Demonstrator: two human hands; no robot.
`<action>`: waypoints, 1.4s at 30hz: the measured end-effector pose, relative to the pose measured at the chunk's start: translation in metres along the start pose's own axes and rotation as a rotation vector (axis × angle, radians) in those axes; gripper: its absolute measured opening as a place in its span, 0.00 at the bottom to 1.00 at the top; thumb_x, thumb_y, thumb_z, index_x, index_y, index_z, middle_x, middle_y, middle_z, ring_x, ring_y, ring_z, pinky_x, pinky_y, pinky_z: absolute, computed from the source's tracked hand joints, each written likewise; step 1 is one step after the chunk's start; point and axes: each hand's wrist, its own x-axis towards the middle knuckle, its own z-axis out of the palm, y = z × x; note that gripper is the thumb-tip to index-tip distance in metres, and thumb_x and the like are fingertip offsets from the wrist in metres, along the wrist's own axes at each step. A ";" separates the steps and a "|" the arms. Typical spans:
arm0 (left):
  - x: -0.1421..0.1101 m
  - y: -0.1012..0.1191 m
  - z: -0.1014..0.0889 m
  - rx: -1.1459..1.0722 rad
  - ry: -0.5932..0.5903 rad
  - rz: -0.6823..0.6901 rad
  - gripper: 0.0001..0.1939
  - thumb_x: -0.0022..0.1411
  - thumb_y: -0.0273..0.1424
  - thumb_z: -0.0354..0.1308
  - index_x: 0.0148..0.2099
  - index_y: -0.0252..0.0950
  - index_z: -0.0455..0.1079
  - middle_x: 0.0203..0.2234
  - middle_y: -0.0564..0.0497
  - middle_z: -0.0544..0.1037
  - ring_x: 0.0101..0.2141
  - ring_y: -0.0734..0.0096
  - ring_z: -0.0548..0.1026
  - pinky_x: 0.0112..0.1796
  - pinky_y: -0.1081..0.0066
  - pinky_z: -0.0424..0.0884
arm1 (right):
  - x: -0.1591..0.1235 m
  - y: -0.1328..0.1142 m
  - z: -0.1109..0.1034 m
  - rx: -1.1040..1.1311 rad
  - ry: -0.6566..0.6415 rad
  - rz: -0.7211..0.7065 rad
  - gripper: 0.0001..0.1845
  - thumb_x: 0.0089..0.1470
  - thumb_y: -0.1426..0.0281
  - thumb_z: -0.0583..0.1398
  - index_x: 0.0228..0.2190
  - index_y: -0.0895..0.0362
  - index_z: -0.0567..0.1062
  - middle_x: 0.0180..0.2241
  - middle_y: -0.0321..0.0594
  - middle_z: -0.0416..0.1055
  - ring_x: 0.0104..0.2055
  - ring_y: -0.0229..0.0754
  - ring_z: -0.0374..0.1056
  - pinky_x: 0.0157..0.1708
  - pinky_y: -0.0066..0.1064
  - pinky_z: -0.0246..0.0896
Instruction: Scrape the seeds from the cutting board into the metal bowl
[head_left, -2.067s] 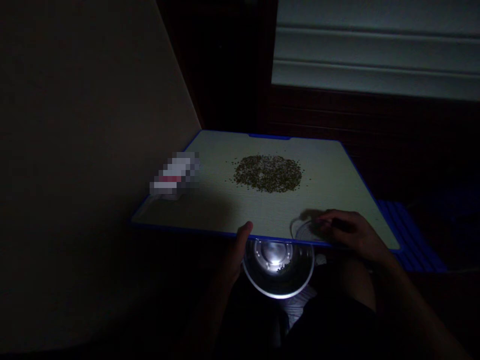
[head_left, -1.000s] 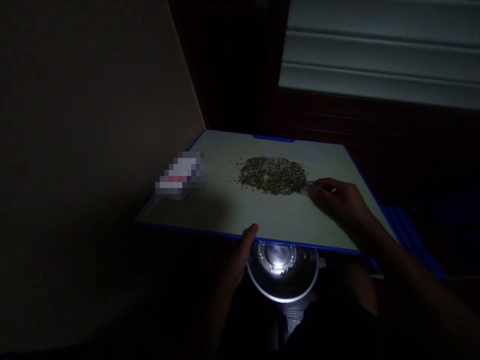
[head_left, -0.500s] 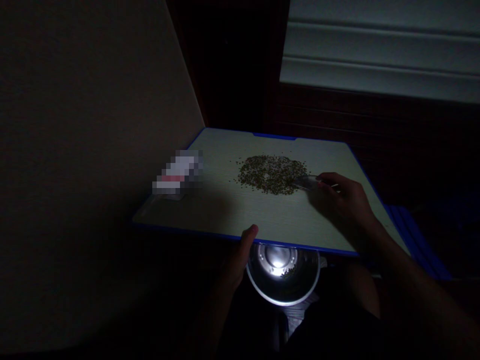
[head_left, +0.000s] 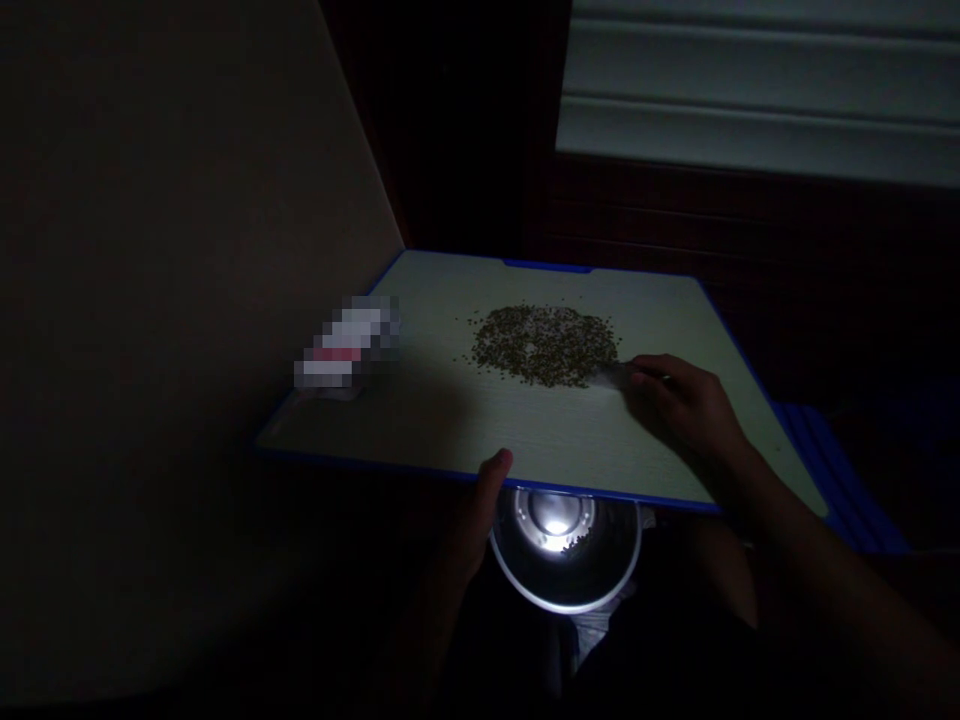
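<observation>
A pile of small dark beans (head_left: 543, 345) lies on a pale board with a blue rim (head_left: 480, 420). My right hand (head_left: 682, 405) rests on the board with its fingers closed round a small shiny scoop (head_left: 613, 375), whose tip touches the pile's right edge. My left hand (head_left: 474, 515) grips the rim of a metal bowl (head_left: 564, 555) held just below the board's near edge, thumb up against the edge. A few beans lie in the bowl.
A blurred white and red object (head_left: 346, 345) lies at the board's left side. A beige wall (head_left: 165, 300) rises on the left. A blue ribbed object (head_left: 832, 470) shows to the right of the board. The surroundings are dark.
My right hand left the near edge of the board and moved up to the pile's right side with the scoop. The left hand and bowl stayed put.
</observation>
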 end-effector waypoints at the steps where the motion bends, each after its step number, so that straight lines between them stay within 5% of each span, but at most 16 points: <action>1: 0.000 0.000 0.000 0.006 0.001 0.006 0.17 0.58 0.47 0.65 0.44 0.42 0.78 0.48 0.45 0.82 0.58 0.49 0.72 0.61 0.57 0.62 | 0.000 0.000 0.000 -0.003 -0.004 -0.004 0.17 0.61 0.59 0.60 0.45 0.56 0.81 0.45 0.46 0.80 0.46 0.51 0.76 0.47 0.39 0.70; 16: -0.006 0.008 0.005 0.012 0.065 0.023 0.13 0.57 0.44 0.66 0.41 0.44 0.77 0.45 0.47 0.83 0.57 0.48 0.73 0.60 0.56 0.62 | -0.007 -0.007 -0.003 0.043 -0.067 0.028 0.17 0.61 0.59 0.61 0.46 0.54 0.81 0.46 0.45 0.80 0.48 0.52 0.76 0.48 0.42 0.69; 25: -0.004 0.003 0.002 0.032 0.029 -0.006 0.16 0.58 0.48 0.65 0.42 0.43 0.78 0.46 0.46 0.82 0.58 0.48 0.72 0.63 0.56 0.58 | -0.017 -0.017 -0.009 0.004 -0.066 0.144 0.19 0.61 0.57 0.60 0.47 0.55 0.80 0.46 0.46 0.81 0.47 0.54 0.77 0.47 0.42 0.71; 35: -0.006 0.006 0.005 -0.013 0.000 -0.031 0.15 0.59 0.47 0.64 0.40 0.43 0.79 0.44 0.46 0.83 0.55 0.48 0.75 0.59 0.55 0.64 | -0.029 -0.023 -0.012 0.016 -0.070 0.151 0.18 0.61 0.58 0.61 0.47 0.54 0.81 0.46 0.45 0.81 0.48 0.53 0.77 0.49 0.43 0.70; 42: -0.004 0.004 0.000 0.022 -0.016 0.007 0.15 0.60 0.47 0.64 0.41 0.43 0.80 0.46 0.46 0.83 0.58 0.48 0.72 0.62 0.56 0.60 | -0.032 -0.024 -0.011 0.089 -0.160 0.109 0.18 0.60 0.58 0.62 0.47 0.54 0.81 0.47 0.44 0.81 0.47 0.51 0.77 0.47 0.40 0.70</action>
